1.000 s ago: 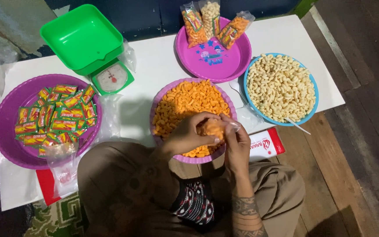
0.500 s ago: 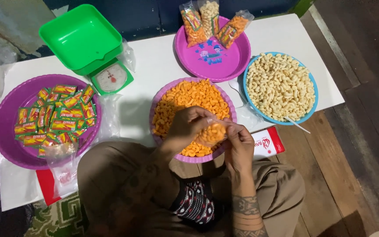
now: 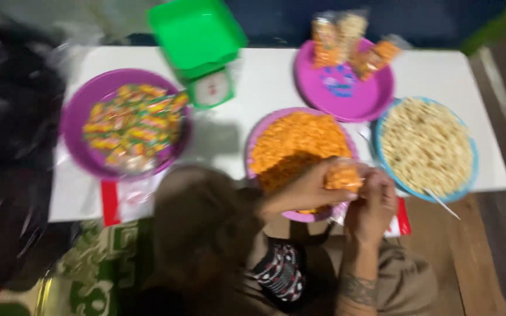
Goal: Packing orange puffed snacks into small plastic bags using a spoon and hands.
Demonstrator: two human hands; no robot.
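A small clear bag of orange snacks (image 3: pixel 343 175) is sitting between both hands, just over the near rim of the purple bowl of orange snacks (image 3: pixel 297 144). The left hand (image 3: pixel 306 190) is cupping it from the left, its grip pressing on the bag, while the right hand (image 3: pixel 372 202) is pinching the bag's right edge. Though the picture is blurring, a blue bowl of pale snacks (image 3: pixel 426 146) is lying just right on the white bench (image 3: pixel 247 93), a pink plate (image 3: pixel 346 88) behind, a green scale (image 3: pixel 200 47) and a purple plate of sachets (image 3: pixel 125 124) left.
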